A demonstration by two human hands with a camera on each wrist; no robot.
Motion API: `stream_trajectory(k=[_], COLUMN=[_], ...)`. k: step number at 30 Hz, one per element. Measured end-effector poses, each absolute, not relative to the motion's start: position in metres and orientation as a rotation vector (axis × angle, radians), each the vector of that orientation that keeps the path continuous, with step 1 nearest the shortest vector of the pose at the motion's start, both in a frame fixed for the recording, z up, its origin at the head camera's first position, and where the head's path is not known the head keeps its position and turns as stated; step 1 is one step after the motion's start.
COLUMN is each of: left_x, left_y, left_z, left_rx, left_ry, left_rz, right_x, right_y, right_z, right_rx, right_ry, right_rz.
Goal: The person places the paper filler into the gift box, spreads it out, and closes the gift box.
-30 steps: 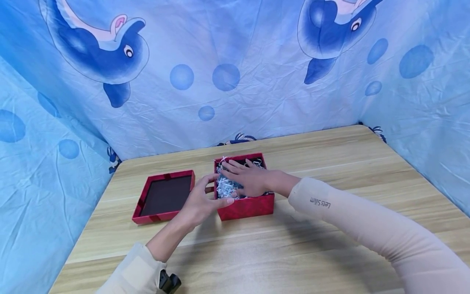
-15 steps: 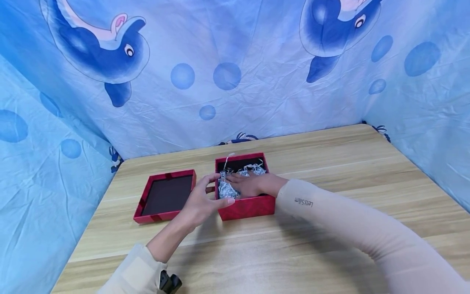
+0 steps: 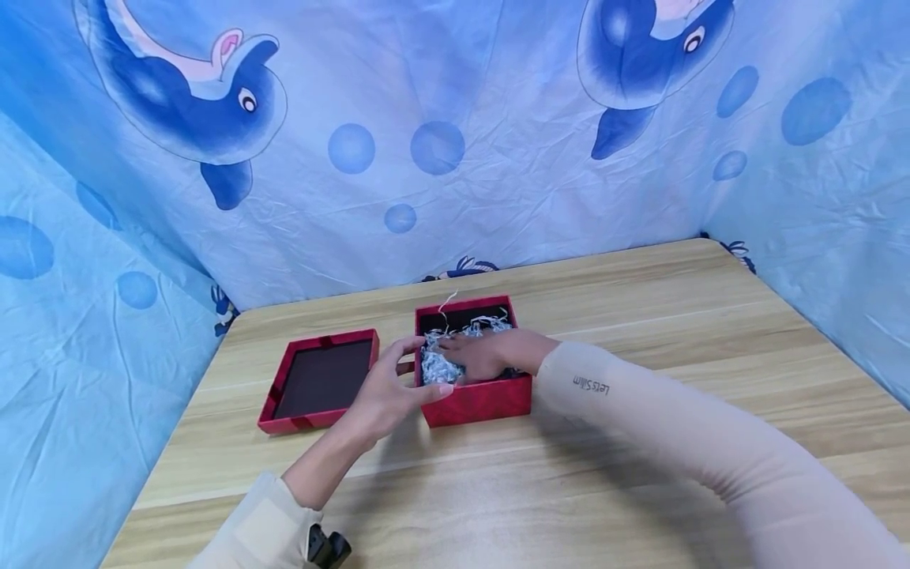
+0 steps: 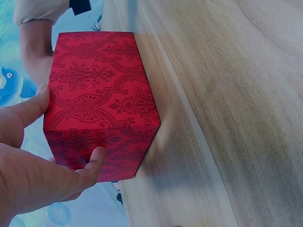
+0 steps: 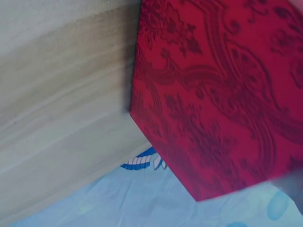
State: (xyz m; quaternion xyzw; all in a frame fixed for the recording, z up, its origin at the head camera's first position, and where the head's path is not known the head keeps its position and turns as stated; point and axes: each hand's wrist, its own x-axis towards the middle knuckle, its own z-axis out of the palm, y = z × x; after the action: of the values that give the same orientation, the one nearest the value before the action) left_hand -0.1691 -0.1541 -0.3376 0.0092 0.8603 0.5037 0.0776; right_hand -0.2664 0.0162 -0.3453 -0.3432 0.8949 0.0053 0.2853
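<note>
Left hand (image 3: 384, 393): thumb and fingers spread, gripping near left corner of box (image 3: 479, 403). Right hand (image 3: 486, 356): fingers extended, touching shredded paper (image 3: 437, 367) inside. Status: filling apparently done, settling underway; lid (image 3: 323, 381), left of left grip, not yet fitted

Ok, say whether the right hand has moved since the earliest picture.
Yes: the right hand has sunk deeper into the red box, judged against its rim.
</note>
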Motion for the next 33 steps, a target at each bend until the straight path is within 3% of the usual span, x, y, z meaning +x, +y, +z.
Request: stream_trajectory(k=[18, 33], left_x=[-0.169, -0.169], left_y=[-0.153, -0.155], left_z=[-0.337, -0.338], left_rx=[0.021, 0.052], left_ry=[2.571, 2.579], left_rz=[1.509, 1.501], right_x=[-0.238, -0.245], right_y=[0.039, 0.038], right_z=[-0.301, -0.314], right_rx=[-0.953, -1.071], right_ry=[2.497, 2.538], right_rz=[0.042, -0.193])
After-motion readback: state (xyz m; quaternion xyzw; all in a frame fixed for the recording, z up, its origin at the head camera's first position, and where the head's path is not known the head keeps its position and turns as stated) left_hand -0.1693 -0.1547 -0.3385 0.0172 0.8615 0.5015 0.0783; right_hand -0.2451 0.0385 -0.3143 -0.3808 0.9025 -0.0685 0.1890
